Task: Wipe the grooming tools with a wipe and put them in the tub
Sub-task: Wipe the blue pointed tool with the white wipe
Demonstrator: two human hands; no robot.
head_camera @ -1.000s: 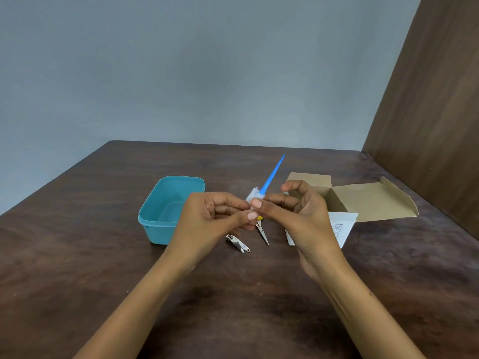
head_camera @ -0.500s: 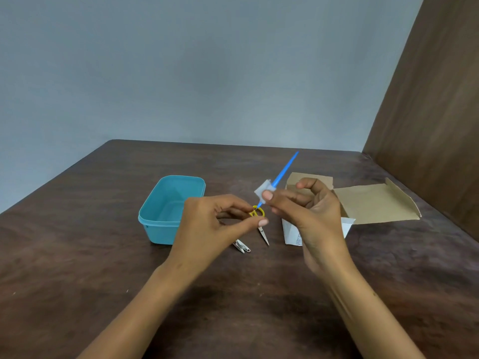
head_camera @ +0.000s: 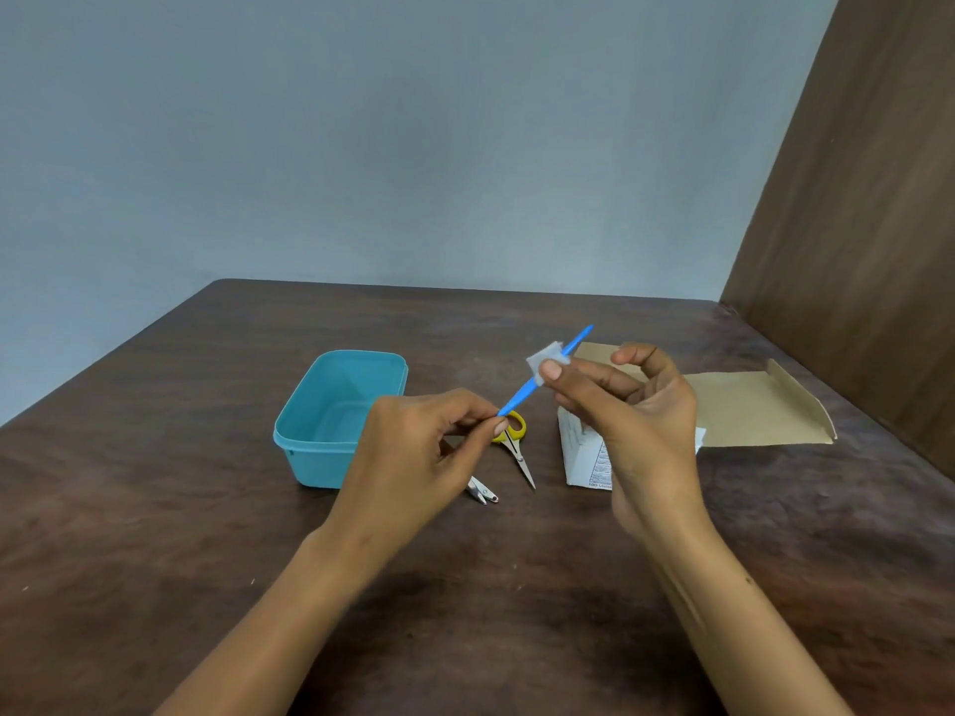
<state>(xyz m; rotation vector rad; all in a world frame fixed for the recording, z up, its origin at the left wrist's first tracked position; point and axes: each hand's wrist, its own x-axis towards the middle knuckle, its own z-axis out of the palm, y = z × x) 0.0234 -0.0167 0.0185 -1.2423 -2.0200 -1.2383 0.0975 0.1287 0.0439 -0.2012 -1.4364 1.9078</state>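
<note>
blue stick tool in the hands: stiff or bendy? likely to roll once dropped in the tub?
Probably stiff: the blue stick tool stays straight though the left hand pinches only its lower end while the right hand presses the wipe round it near the tip. Likely light, being thin plastic. It looks slim and rounded, so it may roll in the tub.

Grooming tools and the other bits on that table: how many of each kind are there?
Grooming tools: 3 (blue stick, yellow-handled scissors, nail clipper)
Wipes: 1 (white wipe)
Tubs: 1 (teal tub)
Cardboard boxes: 1 (open box)
Printed white packets: 1 (packet)
Total: 7
</note>
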